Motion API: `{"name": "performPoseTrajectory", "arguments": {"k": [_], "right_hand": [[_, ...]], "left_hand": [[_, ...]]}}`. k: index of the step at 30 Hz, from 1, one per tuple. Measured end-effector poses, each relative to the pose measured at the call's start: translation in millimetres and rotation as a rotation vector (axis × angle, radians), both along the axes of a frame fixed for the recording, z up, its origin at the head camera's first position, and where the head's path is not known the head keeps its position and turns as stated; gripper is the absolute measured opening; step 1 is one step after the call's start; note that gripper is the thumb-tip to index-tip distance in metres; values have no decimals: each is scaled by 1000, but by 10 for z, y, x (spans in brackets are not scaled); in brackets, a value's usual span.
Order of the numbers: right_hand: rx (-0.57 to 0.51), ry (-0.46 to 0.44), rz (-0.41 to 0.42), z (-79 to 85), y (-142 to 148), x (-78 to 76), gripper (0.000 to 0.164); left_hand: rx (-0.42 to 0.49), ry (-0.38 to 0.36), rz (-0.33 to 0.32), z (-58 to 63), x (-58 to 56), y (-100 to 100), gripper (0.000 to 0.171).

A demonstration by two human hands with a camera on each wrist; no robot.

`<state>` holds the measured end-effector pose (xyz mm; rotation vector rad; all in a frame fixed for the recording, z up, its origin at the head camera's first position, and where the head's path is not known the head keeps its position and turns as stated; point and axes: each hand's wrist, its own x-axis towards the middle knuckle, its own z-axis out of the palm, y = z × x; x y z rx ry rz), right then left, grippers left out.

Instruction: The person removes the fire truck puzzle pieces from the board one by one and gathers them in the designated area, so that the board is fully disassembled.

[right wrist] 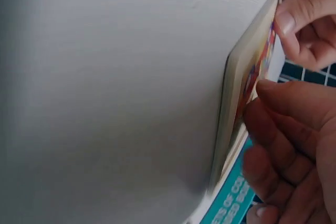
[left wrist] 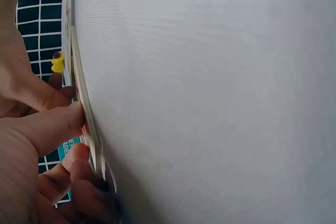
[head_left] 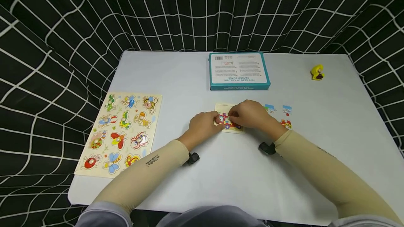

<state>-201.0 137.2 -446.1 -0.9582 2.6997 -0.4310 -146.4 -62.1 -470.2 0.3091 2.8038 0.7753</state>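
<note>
Tbl (head_left: 176, 80): narrow L grip (head_left: 203, 124), R grip (head_left: 249, 114) @puzzle (head_left: 233, 128)

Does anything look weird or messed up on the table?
Yes, the teal box at the far side: its writing looks upside down from the near side, as if it's turned around. Loose pieces lie right of the small puzzle, but I see nothing spilled or broken.

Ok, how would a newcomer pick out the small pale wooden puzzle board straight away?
On the white table, find the flat teal-and-white box at the far edge. Just nearer the person, partly covered by the left hand and right hand, lies the small pale wooden puzzle board. Unlike the large wooden insect board at the left, it shows red vehicle-like artwork.
</note>
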Motion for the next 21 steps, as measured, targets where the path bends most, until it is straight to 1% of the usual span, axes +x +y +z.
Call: {"name": "performPoseTrajectory", "arguments": {"k": [3, 7, 11, 14, 17, 21], "right_hand": [[20, 2, 1, -10, -71, 8, 7], [9, 30, 0, -16, -120, 4, 5], [8, 80, 3, -30, -134, 4, 6], [2, 106, -3, 9, -120, 4, 7], [-13, 93, -37, 74, -38, 4, 8], [-22, 68, -115, 116, 209, 14, 13]], "left_hand": [[8, -14, 10, -6, 19, 12, 28], [19, -10, 23, 3, 20, 9, 28], [0, -7, 12, 7, 15, 10, 28], [-23, 7, 2, 21, 9, 15, 29], [-41, 25, -7, 28, 13, 19, 29], [-47, 27, -14, 22, 29, 17, 29]]}}
